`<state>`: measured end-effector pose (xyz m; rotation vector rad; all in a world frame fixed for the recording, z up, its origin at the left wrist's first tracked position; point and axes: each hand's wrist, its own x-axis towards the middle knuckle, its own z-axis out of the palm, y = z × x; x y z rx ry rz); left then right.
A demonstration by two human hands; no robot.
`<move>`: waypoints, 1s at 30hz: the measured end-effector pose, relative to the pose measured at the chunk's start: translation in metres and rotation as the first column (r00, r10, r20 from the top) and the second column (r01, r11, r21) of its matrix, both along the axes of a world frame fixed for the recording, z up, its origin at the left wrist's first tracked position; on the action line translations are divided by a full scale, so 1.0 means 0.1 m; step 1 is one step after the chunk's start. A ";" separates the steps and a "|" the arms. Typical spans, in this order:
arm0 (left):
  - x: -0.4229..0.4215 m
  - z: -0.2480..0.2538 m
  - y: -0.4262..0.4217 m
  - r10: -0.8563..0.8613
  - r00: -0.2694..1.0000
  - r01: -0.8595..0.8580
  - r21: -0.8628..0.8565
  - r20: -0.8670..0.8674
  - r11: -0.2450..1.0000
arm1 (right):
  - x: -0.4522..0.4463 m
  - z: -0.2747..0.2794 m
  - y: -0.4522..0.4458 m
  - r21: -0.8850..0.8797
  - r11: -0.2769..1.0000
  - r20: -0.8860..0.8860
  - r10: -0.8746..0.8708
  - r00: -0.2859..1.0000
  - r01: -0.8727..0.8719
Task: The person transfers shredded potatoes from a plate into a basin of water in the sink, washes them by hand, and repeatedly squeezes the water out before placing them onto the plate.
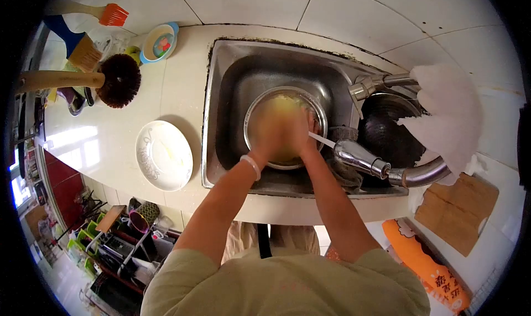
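Metal bowl (247,122) sits in the sink (232,78), mid-frame, yellowish stuff (285,102) inside, too blurred to name. Left hand (269,140), bangle (251,166) at the wrist, and right hand (302,131) are both down in the bowl, close together; blur hides most fingers, so can't tell if either is spread, closed or gripping anything. Tap (362,158) comes in from right of centre, its end pointing at the right hand; white streak at its mouth could be water or spout, can't tell. Step in hand, as judged: working the bowl's contents by hand under the tap. Next move seems to call for both hands staying low inside the rim, bowl steady, right wrist clear of the tap. Dark pan (390,129) right of the sink's main basin, grey cloth (345,175) lower right of the bowl. Plate (145,164) on the counter (110,130), left of frame; round brush (119,81) upper left.
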<state>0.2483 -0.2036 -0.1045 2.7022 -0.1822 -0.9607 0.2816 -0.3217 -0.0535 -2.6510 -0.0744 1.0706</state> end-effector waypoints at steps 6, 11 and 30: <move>0.01 0.35 -0.12 -0.102 0.979 0.127 0.133 -0.177 0.983 | -0.31 -0.69 -0.11 0.059 0.990 0.090 0.123 0.988 -0.128; -0.03 0.56 -0.25 -0.114 0.950 0.183 0.223 -0.292 0.957 | -0.22 -0.20 -0.09 0.075 0.997 0.079 0.025 0.997 -0.031; -0.27 -0.17 -0.02 0.608 0.792 -0.602 -0.216 -0.047 0.768 | -0.03 -0.64 -0.25 0.123 0.976 0.181 -0.198 0.963 0.178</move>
